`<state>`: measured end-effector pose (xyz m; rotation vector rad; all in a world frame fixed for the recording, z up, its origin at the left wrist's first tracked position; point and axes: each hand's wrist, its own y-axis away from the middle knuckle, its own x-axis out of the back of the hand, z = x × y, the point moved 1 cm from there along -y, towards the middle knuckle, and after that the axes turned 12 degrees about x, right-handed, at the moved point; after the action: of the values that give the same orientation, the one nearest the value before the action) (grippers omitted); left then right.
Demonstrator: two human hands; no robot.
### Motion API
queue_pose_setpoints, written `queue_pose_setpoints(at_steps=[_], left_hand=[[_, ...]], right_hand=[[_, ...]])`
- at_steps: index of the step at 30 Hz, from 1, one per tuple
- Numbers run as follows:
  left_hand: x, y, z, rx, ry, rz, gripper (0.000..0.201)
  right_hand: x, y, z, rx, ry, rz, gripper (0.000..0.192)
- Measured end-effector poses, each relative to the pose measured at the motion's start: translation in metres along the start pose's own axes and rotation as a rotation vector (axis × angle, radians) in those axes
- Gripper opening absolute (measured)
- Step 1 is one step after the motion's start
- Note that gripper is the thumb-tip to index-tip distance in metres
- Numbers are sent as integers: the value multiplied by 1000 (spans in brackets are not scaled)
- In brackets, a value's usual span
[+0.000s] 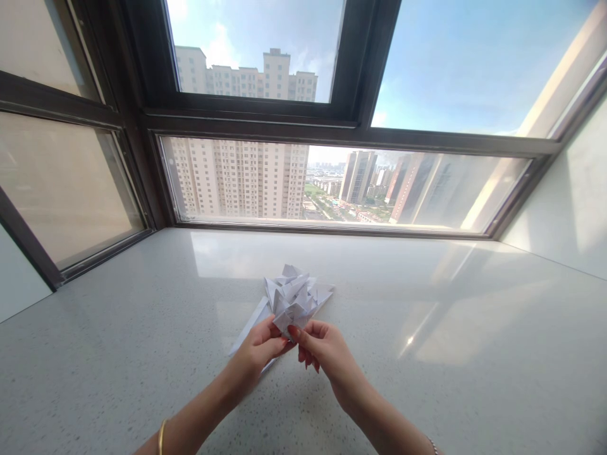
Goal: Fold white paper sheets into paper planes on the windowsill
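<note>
Both hands pinch the folded paper model [291, 302] at its near edge: left hand [258, 351], right hand [325, 347], fingers closed on it. Model sits just beyond the fingertips, mid-table [450, 354], over a flat paper sheet [251, 325] running near-left to far-right.

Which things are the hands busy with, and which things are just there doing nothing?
Busy with:
- folded white paper shape, pinched at its near edge by the left hand and the right hand
- flat white paper sheet lying under it

Just there:
- speckled countertop
- window with tall buildings outside
- gold bangle on the left wrist
</note>
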<state>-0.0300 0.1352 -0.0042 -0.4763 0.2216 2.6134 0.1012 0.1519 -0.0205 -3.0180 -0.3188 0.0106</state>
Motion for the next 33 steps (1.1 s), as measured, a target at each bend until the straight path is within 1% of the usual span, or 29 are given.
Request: queue_pose_setpoints(at_steps=[2,6,11,14,16,18,20,23,25,29,33], left_hand=[[-1,0,0,-14,-19,15,24],[-2,-2,-6,-20,-38,123,23],[0,-4,-9,-23,23,171,27],[1,-4,-10,8,44,172,27],[0,-5,-11,37,64,143,29],[-1,-5,-12,57,76,123,30],[-2,-5,-13,62,88,122,30],[-2,-6,-12,59,108,153,30],[-1,-6,-10,63,104,165,32],[-2,-5,-10,72,73,155,35],[-7,-5,-14,77,74,151,37]], right_hand=[[-1,0,-1,-2,4,5,45],[-4,0,-2,8,9,6,48],[-7,-1,6,60,12,72,47],[-5,-3,6,115,-12,99,40],[-4,-2,1,180,-56,63,40],[-4,-1,-5,224,-128,-12,37],[-4,1,-9,225,-199,-70,29],[-2,3,-9,225,-270,-90,21],[-1,2,-7,235,-271,-77,23],[2,-2,-3,239,-177,17,38],[2,-2,-5,252,-140,55,41]])
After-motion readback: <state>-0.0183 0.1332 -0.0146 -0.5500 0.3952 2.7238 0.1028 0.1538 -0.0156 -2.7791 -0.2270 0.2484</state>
